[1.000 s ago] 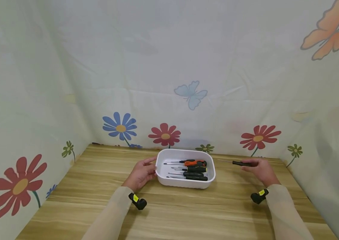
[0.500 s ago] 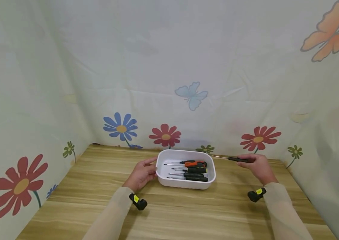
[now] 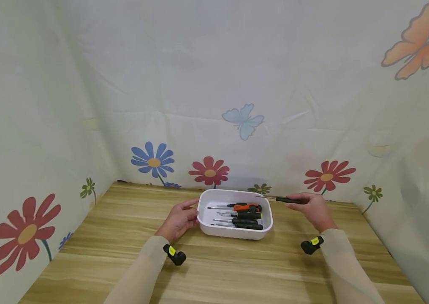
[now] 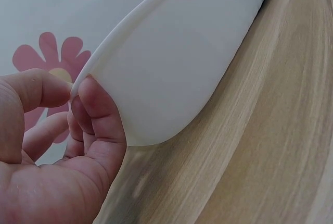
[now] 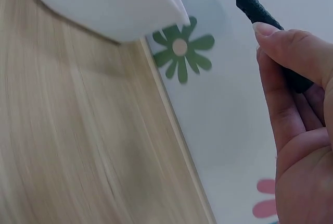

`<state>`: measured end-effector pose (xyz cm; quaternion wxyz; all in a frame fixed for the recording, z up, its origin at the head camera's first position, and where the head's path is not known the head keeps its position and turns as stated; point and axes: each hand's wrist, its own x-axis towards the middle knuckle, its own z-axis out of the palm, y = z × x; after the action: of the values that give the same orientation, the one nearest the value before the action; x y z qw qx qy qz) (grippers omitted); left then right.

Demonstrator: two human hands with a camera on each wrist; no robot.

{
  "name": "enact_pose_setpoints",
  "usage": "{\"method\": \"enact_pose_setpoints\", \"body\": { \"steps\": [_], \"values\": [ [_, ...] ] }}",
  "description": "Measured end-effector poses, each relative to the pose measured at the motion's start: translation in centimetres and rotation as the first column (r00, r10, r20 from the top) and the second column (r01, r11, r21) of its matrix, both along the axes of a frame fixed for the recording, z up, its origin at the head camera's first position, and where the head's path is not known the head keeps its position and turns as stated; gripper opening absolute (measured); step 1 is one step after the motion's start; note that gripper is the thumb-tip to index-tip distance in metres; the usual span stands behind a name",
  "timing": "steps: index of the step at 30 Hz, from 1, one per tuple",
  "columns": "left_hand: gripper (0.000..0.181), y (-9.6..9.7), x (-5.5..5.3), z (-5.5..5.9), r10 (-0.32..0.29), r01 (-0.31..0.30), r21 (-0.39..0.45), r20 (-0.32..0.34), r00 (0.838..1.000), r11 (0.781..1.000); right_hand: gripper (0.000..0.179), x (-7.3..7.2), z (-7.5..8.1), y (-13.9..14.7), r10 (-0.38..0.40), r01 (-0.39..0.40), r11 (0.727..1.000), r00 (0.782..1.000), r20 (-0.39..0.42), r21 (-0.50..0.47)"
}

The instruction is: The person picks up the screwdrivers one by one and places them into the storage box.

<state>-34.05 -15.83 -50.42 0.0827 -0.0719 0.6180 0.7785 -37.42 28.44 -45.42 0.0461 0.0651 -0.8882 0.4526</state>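
Observation:
A white plastic box (image 3: pixel 233 234) stands on the wooden table, holding several screwdrivers with black handles and one orange-and-black screwdriver (image 3: pixel 245 207). At its left end my left hand (image 3: pixel 180 220) grips the rim with curled fingers, also seen close up in the left wrist view, where the box's outer wall (image 4: pixel 166 62) fills the middle. Above the box's right back corner, my right hand (image 3: pixel 311 207) pinches a slim black-handled screwdriver (image 3: pixel 286 199) between thumb and fingers. Its thin metal shaft points left over the box; the right wrist view shows the dark textured handle (image 5: pixel 258 11).
A pale cloth wall (image 3: pixel 184 76) with printed flowers and butterflies closes off the back and sides. The wooden table (image 3: pixel 233 270) extends around the box. A small black camera (image 3: pixel 312 244) sits on each wrist.
My right hand has moved left and slightly up, bringing the screwdriver from beside the box to over its right back rim. The left hand and the box have stayed in place.

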Motion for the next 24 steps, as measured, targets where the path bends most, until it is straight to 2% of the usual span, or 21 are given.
{"method": "enact_pose_setpoints", "body": {
  "steps": [9,16,24],
  "values": [
    [0.056,0.1,-0.2,0.0,-0.016,0.016,0.002,-0.006,1.0,1.0,0.029,-1.0,-0.1,-2.4,0.048,-0.049,0.996,0.999,-0.01,-0.08],
    [0.056,-0.1,-0.1,-0.2,-0.024,0.024,-0.003,0.0,1.0,1.0,0.03,-1.3,0.0,-4.1,0.091,-0.089,0.984,0.996,0.004,-0.156],
    [0.056,-0.1,-0.1,-0.2,-0.018,0.018,0.0,-0.002,1.0,1.0,0.035,-1.6,0.5,-6.0,0.104,-0.095,0.983,0.994,0.046,-0.156]
  ]
}}
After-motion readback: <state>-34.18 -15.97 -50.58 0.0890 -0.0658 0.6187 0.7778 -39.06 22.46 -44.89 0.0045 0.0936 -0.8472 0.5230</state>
